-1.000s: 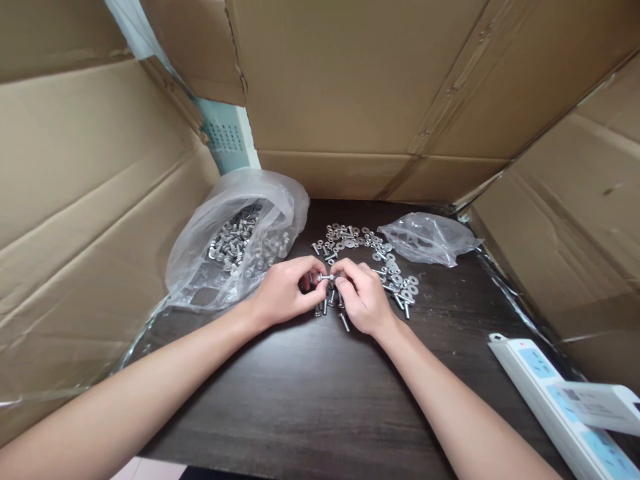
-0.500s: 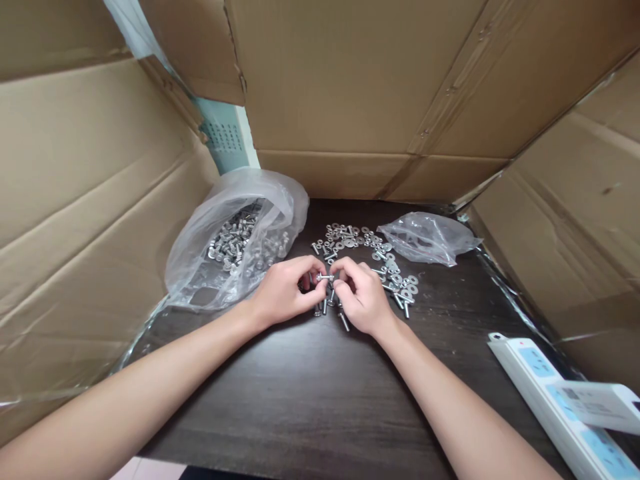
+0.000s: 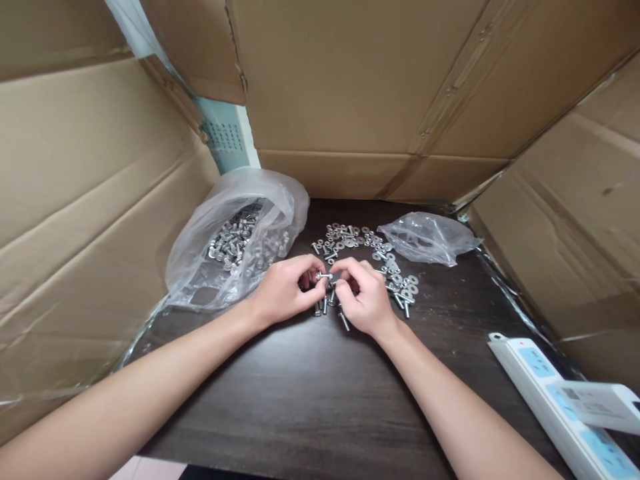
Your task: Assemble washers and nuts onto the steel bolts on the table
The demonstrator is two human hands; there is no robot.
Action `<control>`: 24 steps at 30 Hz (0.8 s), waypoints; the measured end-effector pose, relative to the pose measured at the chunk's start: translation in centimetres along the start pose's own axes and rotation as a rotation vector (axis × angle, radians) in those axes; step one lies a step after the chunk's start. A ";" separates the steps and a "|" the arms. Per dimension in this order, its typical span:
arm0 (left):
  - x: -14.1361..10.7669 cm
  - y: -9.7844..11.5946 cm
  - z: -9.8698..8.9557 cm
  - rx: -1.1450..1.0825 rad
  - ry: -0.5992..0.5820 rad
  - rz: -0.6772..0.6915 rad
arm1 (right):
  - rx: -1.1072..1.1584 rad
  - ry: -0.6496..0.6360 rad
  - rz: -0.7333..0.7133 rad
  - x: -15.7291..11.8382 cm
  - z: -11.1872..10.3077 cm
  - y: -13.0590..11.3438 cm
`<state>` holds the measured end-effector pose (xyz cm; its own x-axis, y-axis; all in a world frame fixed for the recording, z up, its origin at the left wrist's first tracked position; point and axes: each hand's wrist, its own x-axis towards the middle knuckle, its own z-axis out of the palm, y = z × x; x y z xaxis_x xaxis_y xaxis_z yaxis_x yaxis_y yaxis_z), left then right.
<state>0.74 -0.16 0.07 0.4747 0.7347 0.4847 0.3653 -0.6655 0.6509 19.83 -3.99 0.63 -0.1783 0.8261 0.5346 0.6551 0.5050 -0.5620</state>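
My left hand [image 3: 291,288] pinches a small silver bolt [image 3: 325,276] between thumb and fingertips, with its shank pointing right. My right hand [image 3: 364,295] is at the bolt's right end, thumb and index finger curved around it with a gap between them; whether a small part sits there is too small to tell. Below and between the hands several loose bolts [image 3: 344,321] lie on the dark table [image 3: 300,393]. Behind and to the right of the hands are scattered washers, nuts and bolts [image 3: 395,273].
At the left stands an open clear plastic bag [image 3: 187,257] holding many bolts. A smaller plastic bag [image 3: 427,239] lies at the back right. A white power strip [image 3: 560,407] is at the front right. Cardboard walls [image 3: 370,80] enclose the table's back and sides.
The right hand's fingertips have parted slightly from the bolt's end and shifted a little right. The left hand keeps its pinch, nearly unmoved.
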 end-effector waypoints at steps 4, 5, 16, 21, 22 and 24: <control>0.0 -0.1 0.0 -0.004 0.006 -0.015 | 0.007 0.055 -0.034 0.0 0.1 0.0; 0.0 -0.1 0.0 -0.006 0.007 -0.016 | 0.007 0.059 -0.040 0.0 0.1 0.1; 0.0 0.0 0.0 -0.025 -0.003 0.009 | -0.017 -0.082 0.039 0.2 0.2 0.3; 0.0 0.1 0.0 -0.030 -0.011 0.011 | -0.014 -0.081 0.039 0.2 0.2 0.2; 0.0 0.1 0.0 -0.032 -0.014 0.011 | -0.014 -0.081 0.040 0.2 0.2 0.2; 0.0 0.1 -0.1 -0.035 -0.019 0.010 | -0.013 -0.091 0.045 0.2 0.3 0.3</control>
<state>0.74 -0.22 0.18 0.4934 0.7254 0.4800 0.3326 -0.6672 0.6664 19.75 -3.63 0.38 -0.2136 0.8676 0.4489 0.6732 0.4638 -0.5759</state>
